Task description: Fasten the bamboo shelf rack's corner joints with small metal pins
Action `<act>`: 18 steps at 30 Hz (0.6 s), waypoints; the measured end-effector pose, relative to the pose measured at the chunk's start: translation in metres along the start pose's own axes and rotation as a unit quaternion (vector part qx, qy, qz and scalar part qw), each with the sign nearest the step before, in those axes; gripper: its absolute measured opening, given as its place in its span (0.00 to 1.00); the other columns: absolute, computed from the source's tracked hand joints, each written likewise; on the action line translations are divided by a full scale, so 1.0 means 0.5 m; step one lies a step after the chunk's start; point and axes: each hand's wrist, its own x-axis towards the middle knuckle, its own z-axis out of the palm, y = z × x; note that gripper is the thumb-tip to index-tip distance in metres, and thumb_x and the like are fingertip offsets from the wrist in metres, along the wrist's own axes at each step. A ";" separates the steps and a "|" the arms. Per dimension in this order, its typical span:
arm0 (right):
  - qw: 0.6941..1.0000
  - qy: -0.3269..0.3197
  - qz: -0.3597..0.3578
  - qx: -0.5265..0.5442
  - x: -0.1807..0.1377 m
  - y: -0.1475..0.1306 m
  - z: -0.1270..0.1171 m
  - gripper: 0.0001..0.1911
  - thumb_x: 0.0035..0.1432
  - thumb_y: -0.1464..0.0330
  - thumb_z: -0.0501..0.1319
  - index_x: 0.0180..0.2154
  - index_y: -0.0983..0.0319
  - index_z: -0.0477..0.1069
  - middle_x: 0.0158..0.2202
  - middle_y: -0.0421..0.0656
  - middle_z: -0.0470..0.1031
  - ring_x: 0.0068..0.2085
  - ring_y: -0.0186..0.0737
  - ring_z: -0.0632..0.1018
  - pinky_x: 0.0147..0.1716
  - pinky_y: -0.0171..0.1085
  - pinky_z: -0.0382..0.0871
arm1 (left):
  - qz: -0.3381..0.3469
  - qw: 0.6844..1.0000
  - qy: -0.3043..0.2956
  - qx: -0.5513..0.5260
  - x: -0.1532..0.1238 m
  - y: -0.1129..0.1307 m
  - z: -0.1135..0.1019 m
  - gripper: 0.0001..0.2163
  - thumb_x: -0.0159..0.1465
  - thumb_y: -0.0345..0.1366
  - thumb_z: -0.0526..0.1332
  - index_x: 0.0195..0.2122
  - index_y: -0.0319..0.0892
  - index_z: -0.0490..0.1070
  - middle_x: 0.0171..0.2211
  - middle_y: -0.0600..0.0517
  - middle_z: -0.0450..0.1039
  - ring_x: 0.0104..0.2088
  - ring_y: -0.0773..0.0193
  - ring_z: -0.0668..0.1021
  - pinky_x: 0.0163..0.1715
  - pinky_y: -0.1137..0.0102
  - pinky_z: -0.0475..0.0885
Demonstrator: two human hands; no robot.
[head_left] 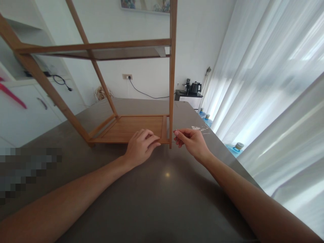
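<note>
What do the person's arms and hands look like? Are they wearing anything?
Both arms are bare all the way up, with no sleeves in view. The left hand and the right hand wear no gloves, and no watch or bracelet shows on either wrist. No rings can be made out. The fingernails look short and plain.

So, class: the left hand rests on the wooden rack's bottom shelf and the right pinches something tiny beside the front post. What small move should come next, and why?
Probably bring the right hand the last bit to the front post, since its pinched fingertips sit just beside it while the left hand steadies the bottom shelf. What it pinches is too small to tell.
</note>
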 end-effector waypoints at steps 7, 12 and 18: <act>0.999 0.027 -0.027 -0.021 0.007 0.012 0.010 0.24 0.55 0.57 0.68 0.49 0.66 0.76 0.25 0.42 0.78 0.22 0.37 0.76 0.22 0.37 0.74 | 0.007 1.000 0.005 0.006 -0.002 -0.002 0.002 0.11 0.68 0.44 0.59 0.44 0.45 0.77 0.40 0.48 0.73 0.42 0.58 0.73 0.45 0.61 0.68; 0.996 0.026 -0.031 -0.077 0.008 0.036 0.007 0.20 0.58 0.58 0.65 0.45 0.66 0.80 0.31 0.47 0.82 0.30 0.43 0.82 0.33 0.41 0.80 | 0.004 1.000 0.007 0.001 -0.002 -0.001 -0.002 0.11 0.69 0.43 0.59 0.45 0.45 0.77 0.40 0.48 0.73 0.42 0.58 0.73 0.46 0.61 0.68; 0.989 -0.047 -0.006 -0.141 -0.005 0.039 -0.020 0.19 0.65 0.58 0.58 0.48 0.61 0.80 0.45 0.47 0.82 0.39 0.46 0.84 0.42 0.43 0.79 | 0.000 1.000 0.018 -0.007 0.008 0.007 -0.010 0.11 0.69 0.43 0.59 0.45 0.45 0.77 0.40 0.47 0.73 0.42 0.57 0.73 0.46 0.61 0.68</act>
